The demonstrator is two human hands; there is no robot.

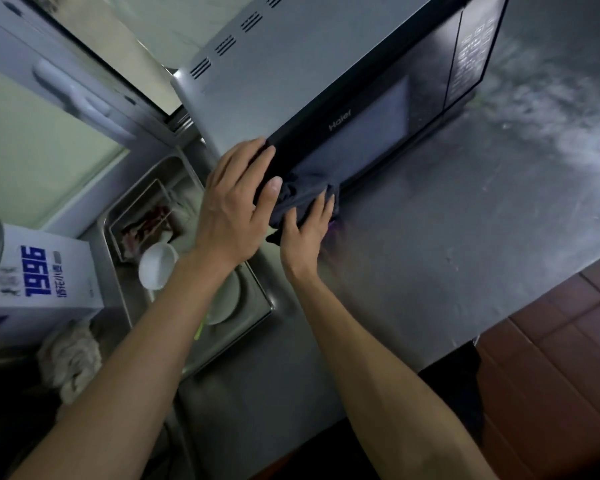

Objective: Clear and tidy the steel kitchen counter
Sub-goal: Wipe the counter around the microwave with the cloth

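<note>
1. The left hand (234, 202) wraps the lower left corner of the microwave (326, 91), fingers curled over the edge of its door and the thumb lying across the front.
2. The right hand (307, 225) lies just beside the left, at its 4 o'clock, fingers fairly straight and laid flat on a dark cloth (300, 194) bunched against the foot of the microwave door.
3. The cloth sits on the steel counter (447, 254) between the two hands, touching both.
4. From the hands toward 3 o'clock the counter runs bare, with pale smears toward 1 o'clock; its front edge meets the red floor tiles (561, 358) at 4 o'clock.
5. At 9 o'clock of the hands the sink (257, 289) drops away, holding a white bowl (157, 261) and a wire rack (146, 216).
6. Beyond the sink, at 8 o'clock, stand a white box printed 1996 (45, 271) and a crumpled pale rag (71, 362).
</note>
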